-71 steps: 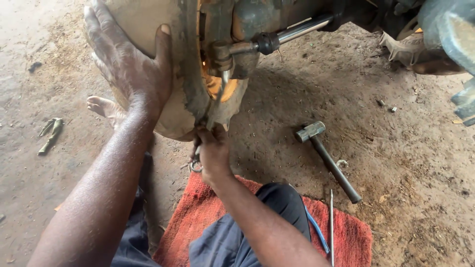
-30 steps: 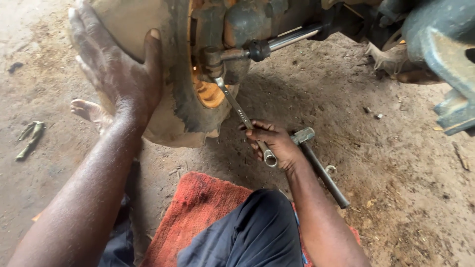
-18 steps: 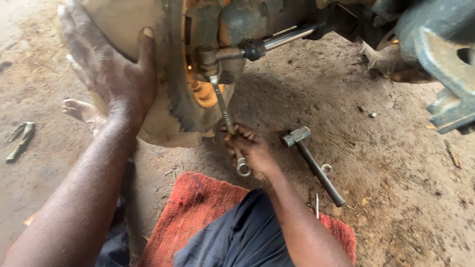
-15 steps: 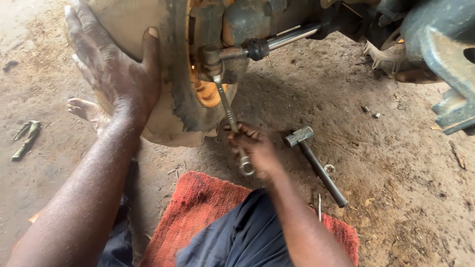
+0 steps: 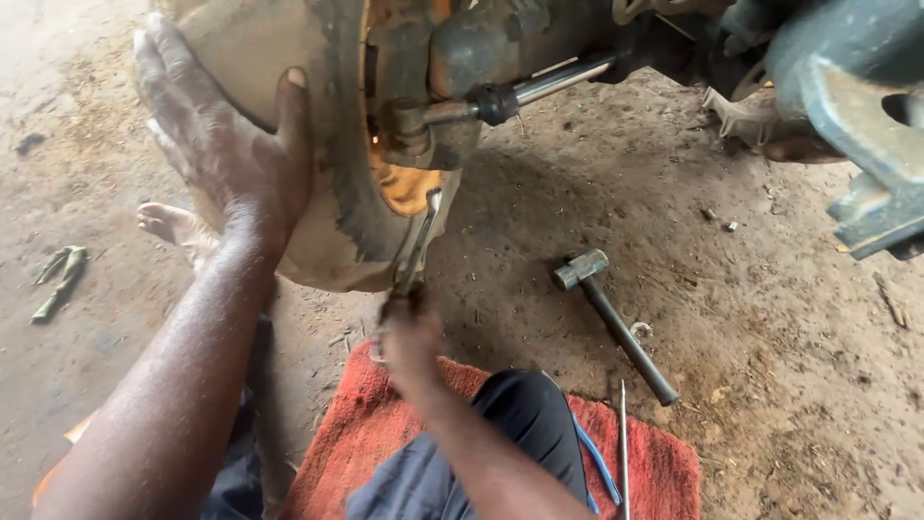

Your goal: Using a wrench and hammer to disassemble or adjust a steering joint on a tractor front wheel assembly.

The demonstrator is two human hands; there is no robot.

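Left hand (image 5: pixel 226 159) spread flat, fingers open, on the drum (image 5: pixel 289 144) face — bracing it against turning. Right hand (image 5: pixel 409 332) clenched round a wrench (image 5: pixel 416 246), blurred, head up under the caliper (image 5: pixel 433 106). Hammer (image 5: pixel 616 323) on the dirt beyond the red cloth (image 5: pixel 385 433) — parked within reach.

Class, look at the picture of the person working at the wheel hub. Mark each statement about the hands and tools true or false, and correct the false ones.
1. The left hand presses flat on the brake drum. True.
2. The right hand holds a hammer. False: it grips a wrench; the hammer lies on the dirt.
3. The person sits on a red cloth. True.
4. The hammer lies on the cloth. False: it lies beside it.
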